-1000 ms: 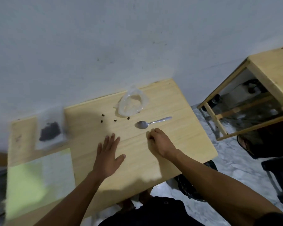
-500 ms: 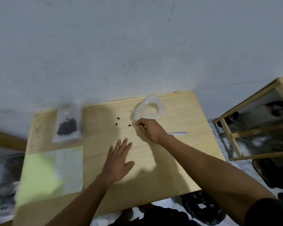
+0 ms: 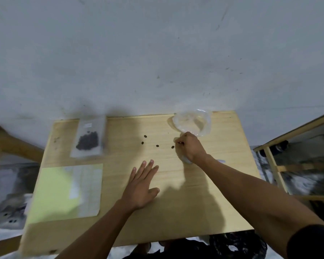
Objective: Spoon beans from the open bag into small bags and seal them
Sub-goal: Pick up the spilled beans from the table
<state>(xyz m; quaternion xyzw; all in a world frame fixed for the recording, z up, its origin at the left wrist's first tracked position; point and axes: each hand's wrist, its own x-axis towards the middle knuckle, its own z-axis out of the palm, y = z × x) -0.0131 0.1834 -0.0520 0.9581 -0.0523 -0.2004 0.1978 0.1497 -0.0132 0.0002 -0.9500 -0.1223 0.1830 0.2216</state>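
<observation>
Nearest me, low in the centre of the frame, my left hand (image 3: 141, 186) lies flat on the table (image 3: 204, 202), fingers straight and slightly spread, where it was a second ago. Further up and to the right, my right hand (image 3: 190, 146) has left the spoon (image 3: 222, 161), now mostly hidden under my wrist, and its fingertips are bunched at the nearest stray bean (image 3: 172, 147); whether it has actually pinched one I cannot tell. Three more loose beans (image 3: 157, 146) lie to the left. Beyond, the open bag (image 3: 193, 122) looks nearly empty; the filled small bag (image 3: 89, 140) sits upper left. I judge I am tidying spills before sealing.
</observation>
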